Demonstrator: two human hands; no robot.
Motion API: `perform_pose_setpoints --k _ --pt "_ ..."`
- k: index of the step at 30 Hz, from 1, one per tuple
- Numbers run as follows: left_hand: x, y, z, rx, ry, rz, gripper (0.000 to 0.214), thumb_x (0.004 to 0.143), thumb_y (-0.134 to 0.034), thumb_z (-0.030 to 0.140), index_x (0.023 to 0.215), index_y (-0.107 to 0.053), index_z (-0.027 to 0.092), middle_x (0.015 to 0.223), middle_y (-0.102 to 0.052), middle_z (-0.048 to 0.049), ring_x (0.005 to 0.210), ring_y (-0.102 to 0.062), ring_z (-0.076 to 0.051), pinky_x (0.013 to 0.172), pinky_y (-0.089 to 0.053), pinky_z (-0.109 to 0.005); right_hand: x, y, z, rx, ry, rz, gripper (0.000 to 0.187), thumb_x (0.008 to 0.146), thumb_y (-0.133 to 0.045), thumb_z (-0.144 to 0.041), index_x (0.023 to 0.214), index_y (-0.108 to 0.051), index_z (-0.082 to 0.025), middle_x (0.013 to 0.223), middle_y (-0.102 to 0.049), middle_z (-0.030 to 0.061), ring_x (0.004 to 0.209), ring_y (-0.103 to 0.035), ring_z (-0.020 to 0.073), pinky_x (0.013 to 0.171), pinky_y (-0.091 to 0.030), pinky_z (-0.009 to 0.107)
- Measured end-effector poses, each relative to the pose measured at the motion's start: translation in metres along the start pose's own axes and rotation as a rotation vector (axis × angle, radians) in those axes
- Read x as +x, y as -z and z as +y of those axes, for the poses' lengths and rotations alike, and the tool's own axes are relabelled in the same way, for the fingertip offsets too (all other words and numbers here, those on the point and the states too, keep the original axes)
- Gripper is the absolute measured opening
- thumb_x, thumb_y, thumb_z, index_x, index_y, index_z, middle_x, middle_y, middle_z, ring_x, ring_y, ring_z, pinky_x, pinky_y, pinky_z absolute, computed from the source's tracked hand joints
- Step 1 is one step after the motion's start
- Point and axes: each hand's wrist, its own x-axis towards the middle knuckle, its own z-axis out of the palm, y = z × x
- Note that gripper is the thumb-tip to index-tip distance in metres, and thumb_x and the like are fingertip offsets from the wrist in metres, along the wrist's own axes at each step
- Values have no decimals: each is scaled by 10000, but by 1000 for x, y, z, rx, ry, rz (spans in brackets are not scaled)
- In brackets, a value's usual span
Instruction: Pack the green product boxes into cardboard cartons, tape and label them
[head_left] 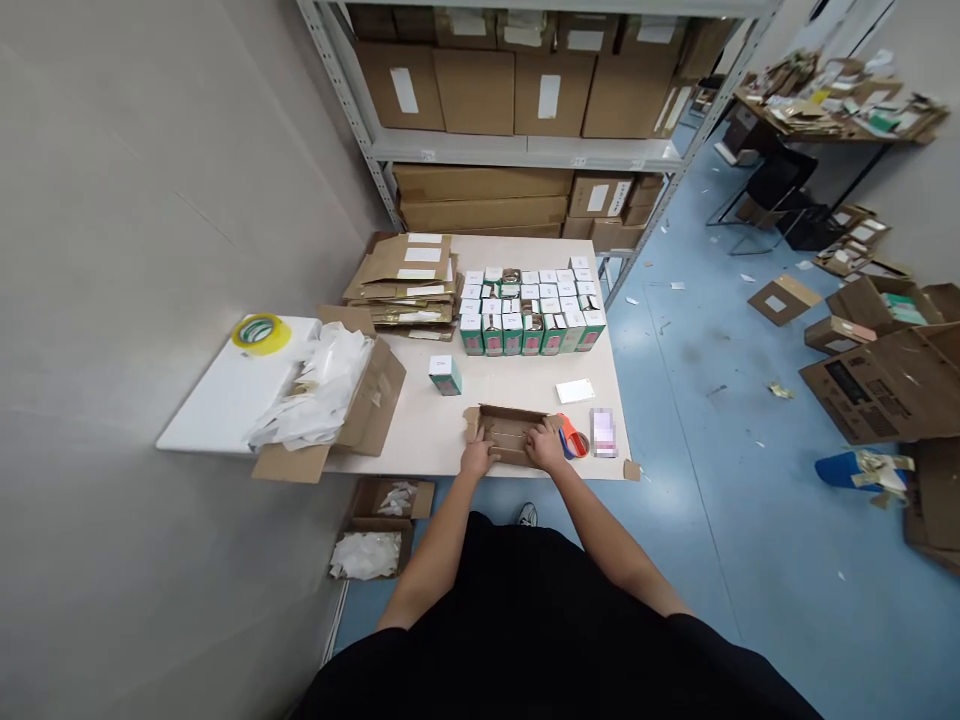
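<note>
At the near edge of the pale table (517, 385), left hand (478, 458) and right hand (545, 447) rested apart on the small open brown cardboard box (504, 425), grip unclear; it looked light, flimsy, best held by its walls.

The room was evenly and brightly lit by soft overhead light, with no harsh glare anywhere. Shadows were faint: a soft one lay under the bench (525, 395) edge and behind the stacked cartons on the shelf (525, 150). The wide lens bent straight lines strongly, so the shelf posts leaned outward and the wall (112, 300) on the left bowed. Detail was sharp in the centre and softened toward the corners. A small rectangular patch (603, 431) near the right hand (545, 447) was pixelated. The blue floor (712, 450) showed a mild, dull sheen.
</note>
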Motion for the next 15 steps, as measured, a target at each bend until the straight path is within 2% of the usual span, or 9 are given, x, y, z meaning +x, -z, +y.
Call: perform_pose_setpoints --k 2,3,5,7,9,12,15 --pt "-8 7 3 40 -1 -61 405 873 -748 419 1245 -730 258 1711 -246 -89 1270 -622 -314 1014 -529 -392 1 0 5 56 48 30 203 864 -555 -122 996 -703 -167 1226 -666 158 1405 -434 316 1156 -364 495" --pt "-12 10 5 71 2 -76 436 873 -744 438 1275 -712 273 1669 -342 -99 1260 -627 -315 1004 -528 -392 1 1 8 89 71 54 218 857 -531 -96 978 -696 -169 1243 -659 157 1390 -452 299 1154 -377 484" --pt "-18 15 8 135 54 -65 489 859 -746 471 1305 -688 278 1473 -575 -131 1228 -638 -336 997 -515 -415 3 4 15 149 77 125 254 857 -489 -72 977 -689 -168 1308 -631 166 1368 -474 280 1140 -407 466" --pt "-23 18 11 176 153 -38 486 858 -734 464 1293 -688 252 1270 -686 -146 1189 -648 -353 999 -500 -438 1 6 22 191 34 190 303 880 -456 -84 1052 -692 -167 1383 -595 171 1362 -481 270 1127 -430 462" --pt "-24 20 12 184 185 24 425 884 -685 421 1265 -702 233 1231 -689 -147 1205 -627 -353 1032 -478 -446 -3 6 28 203 -25 183 353 908 -439 -109 1146 -692 -168 1438 -574 161 1371 -484 262 1126 -441 454" --pt "-24 20 9 175 51 131 404 897 -647 364 1279 -701 245 1361 -619 -138 1366 -490 -356 1152 -389 -468 -14 2 34 180 -108 82 407 934 -449 -148 1267 -680 -187 1475 -581 120 1410 -469 262 1117 -457 433" --pt "-22 18 -3 183 -33 112 597 773 -788 406 1337 -666 253 1612 -398 -128 1536 -227 -409 1225 -288 -539 -25 -6 33 164 -147 16 498 941 -449 -152 1405 -615 -223 1473 -604 77 1438 -452 263 1134 -444 432"
